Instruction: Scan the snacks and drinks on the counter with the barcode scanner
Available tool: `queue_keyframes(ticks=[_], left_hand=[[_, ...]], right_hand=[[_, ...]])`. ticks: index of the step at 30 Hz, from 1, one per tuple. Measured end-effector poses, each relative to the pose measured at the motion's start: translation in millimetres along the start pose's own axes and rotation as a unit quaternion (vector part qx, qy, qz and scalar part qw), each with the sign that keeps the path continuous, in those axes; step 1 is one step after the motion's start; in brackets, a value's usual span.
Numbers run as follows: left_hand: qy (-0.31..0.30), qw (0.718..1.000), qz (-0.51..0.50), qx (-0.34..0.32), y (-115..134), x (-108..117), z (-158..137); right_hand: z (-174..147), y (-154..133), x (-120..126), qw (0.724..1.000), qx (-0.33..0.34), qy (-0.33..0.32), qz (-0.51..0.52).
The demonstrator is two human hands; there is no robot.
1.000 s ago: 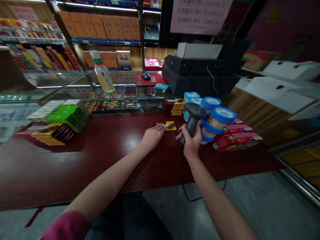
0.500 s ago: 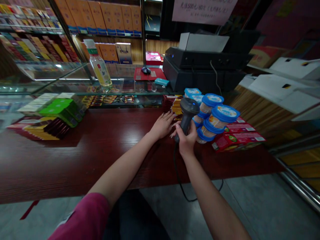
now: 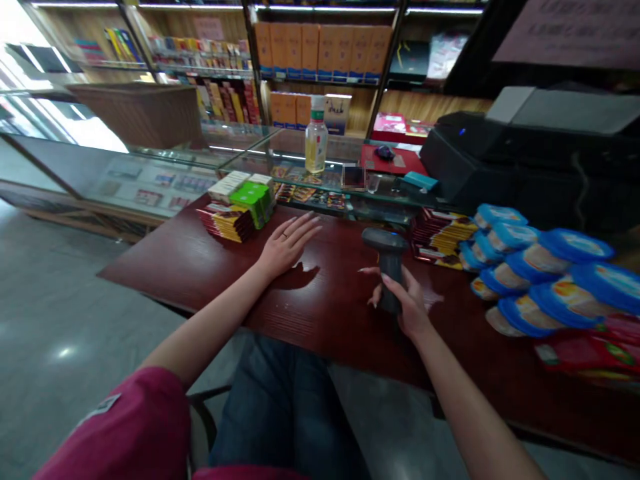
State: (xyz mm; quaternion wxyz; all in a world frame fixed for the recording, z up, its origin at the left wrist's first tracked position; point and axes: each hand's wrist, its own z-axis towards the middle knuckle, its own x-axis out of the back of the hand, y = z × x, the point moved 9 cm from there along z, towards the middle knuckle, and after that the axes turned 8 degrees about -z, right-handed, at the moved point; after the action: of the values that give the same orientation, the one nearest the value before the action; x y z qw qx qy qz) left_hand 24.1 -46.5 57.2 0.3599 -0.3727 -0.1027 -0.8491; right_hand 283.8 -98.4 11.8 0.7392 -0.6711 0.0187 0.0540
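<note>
My right hand (image 3: 404,293) is wrapped round the handle of a dark barcode scanner (image 3: 389,263), held upright above the brown counter. My left hand (image 3: 289,247) is stretched flat over the counter, fingers together and extended, with nothing in it; a ring shows on one finger. Left of that hand sit green boxes (image 3: 253,200), white boxes (image 3: 231,185) and a stack of red and yellow packets (image 3: 227,223). Beyond the scanner stands another stack of red and yellow packets (image 3: 443,237). Blue-lidded tubs (image 3: 550,280) are piled to the right, beside red boxes (image 3: 593,350).
A glass display case (image 3: 280,150) runs behind the wooden counter (image 3: 320,313), bearing a drink bottle (image 3: 316,140), a red mat with a mouse (image 3: 385,153) and a teal item (image 3: 419,181). Black machines (image 3: 530,160) stand back right. A brown box-like bin (image 3: 140,117) is at left.
The view has swung left. My left hand has moved away from the packets by the tubs, toward the green boxes. My right hand keeps the scanner and is now farther from the tubs.
</note>
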Motion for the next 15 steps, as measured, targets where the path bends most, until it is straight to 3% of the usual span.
queue_keyframes(ticks=[2,5,8,11,15], left_hand=[[0.059,0.994,0.033,0.080,-39.0,31.8,-27.3],[0.153,0.957,0.068,0.237,-98.5,75.0,-70.7],[0.176,0.915,0.070,0.355,-143.1,94.6,-105.3],[0.145,0.901,0.046,0.405,-165.3,91.3,-121.4],[0.116,0.918,0.021,0.379,-160.1,83.9,-119.0]], right_hand=[[9.6,2.9,-32.0,1.000,0.000,-0.019,-0.003],[25.9,9.7,-83.2,0.998,-0.007,-0.055,0.018],[40.0,19.2,-128.0,0.994,-0.028,-0.084,0.061],[45.7,25.1,-155.0,0.992,-0.041,-0.098,0.066],[39.2,19.6,-160.9,0.993,-0.014,-0.112,0.028]])
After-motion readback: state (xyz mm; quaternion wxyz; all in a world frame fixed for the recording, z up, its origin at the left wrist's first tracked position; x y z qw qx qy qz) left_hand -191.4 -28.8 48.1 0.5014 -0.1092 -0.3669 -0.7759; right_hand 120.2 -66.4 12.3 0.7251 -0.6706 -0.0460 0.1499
